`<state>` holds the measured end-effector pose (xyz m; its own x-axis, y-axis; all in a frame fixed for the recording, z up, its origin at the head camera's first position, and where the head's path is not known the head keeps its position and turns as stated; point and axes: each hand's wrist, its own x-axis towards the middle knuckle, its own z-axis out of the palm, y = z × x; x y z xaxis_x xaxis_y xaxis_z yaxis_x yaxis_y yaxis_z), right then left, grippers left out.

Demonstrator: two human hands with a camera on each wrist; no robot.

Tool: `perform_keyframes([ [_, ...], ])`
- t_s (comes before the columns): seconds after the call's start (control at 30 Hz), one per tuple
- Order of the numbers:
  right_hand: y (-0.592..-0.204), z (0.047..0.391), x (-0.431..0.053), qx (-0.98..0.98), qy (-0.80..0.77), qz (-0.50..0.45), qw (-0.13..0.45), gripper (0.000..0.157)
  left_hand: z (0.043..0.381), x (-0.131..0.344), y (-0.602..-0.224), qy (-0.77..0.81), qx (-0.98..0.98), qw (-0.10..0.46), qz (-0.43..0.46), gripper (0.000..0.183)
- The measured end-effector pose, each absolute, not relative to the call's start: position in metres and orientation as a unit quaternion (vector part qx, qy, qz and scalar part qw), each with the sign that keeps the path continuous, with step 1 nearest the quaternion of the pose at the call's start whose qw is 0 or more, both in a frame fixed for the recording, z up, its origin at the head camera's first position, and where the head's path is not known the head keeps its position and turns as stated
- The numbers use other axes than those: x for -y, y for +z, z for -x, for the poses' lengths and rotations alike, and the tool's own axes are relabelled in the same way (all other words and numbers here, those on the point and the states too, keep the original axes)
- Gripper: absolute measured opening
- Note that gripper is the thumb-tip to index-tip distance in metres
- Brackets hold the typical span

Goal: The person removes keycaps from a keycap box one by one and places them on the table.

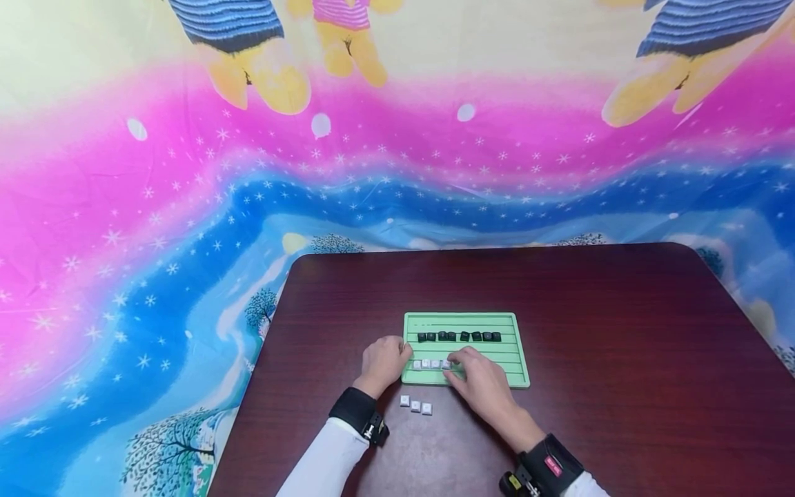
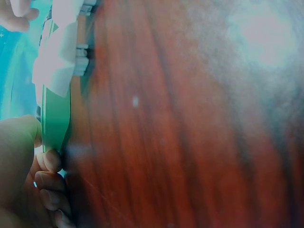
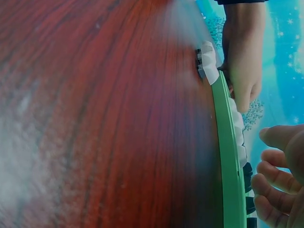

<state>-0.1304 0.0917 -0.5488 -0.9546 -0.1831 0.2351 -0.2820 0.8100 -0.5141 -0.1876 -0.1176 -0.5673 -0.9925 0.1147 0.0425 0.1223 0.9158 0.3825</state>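
From my remote station, I watch two hands work a green ridged tray (image 1: 515, 345) lying near the middle of the dark wooden worktop (image 1: 621, 324), closer to its near edge. The left hand (image 1: 383, 362) rests against the tray's left edge with its fingers (image 2: 47, 161) curled at the rim, a narrow grip pressed to the tray. The right hand (image 1: 481, 383) lies over the tray's near rows, fingertips on the end of a row of white keycaps (image 1: 428, 364); I cannot tell whether it pinches one. A row of black keycaps (image 1: 458, 337) sits further back on the tray. Three loose white keycaps (image 1: 415, 405) lie on the worktop just off the tray's near edge, between the two wrists. A colourful printed cloth (image 1: 155, 207) hangs behind.
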Motion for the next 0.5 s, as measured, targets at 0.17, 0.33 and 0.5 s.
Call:
perform_keyframes([
  [0.17,-0.5498,0.1327,-0.0910,0.949,0.280,-0.119,0.081,0.023,0.1885,0.1180,-0.5681,-0.195,0.979,0.010,0.060,0.044],
  [0.33,-0.5512,0.1342,-0.0902,0.951,0.276,-0.117,0.076,0.024,0.1882,0.1182,-0.5680,-0.196,0.979,0.007,0.061,0.044],
  [0.5,-0.5545,0.1371,-0.0895,0.954,0.266,-0.119,0.070,0.027,0.1872,0.1178,-0.5661,-0.199,0.978,0.008,0.061,0.044],
])
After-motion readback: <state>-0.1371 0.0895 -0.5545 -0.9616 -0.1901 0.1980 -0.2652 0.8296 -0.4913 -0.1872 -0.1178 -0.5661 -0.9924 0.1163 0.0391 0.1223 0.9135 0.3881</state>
